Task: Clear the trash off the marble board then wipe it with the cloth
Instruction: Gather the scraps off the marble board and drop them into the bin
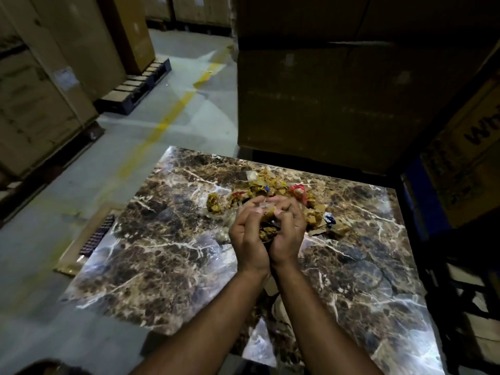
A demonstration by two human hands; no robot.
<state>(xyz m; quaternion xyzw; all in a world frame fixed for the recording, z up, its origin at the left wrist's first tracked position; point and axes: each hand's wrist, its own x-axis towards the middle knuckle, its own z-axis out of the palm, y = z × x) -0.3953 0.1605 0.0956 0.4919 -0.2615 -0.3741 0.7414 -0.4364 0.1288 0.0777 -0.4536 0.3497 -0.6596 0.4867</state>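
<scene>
A brown marble board point(167, 255) with white veins lies low in front of me. A heap of trash point(273, 185) made of crumpled yellow, brown and red wrappers and cardboard scraps sits at its far middle. My left hand point(247, 234) and my right hand point(289, 231) are cupped together just above the board, closed around a handful of the trash point(267, 231). A crumpled yellow wrapper point(215, 204) lies to the left of my hands. Clear plastic scraps point(223, 235) lie beside my left hand. I see no cloth.
Large cardboard boxes point(324, 98) stand right behind the board and at the right point(465, 158). More boxes on dark pallets point(135, 87) line the left. A concrete floor with a yellow line point(162, 125) runs away at the left. A flat cardboard piece point(89, 234) lies by the board's left edge.
</scene>
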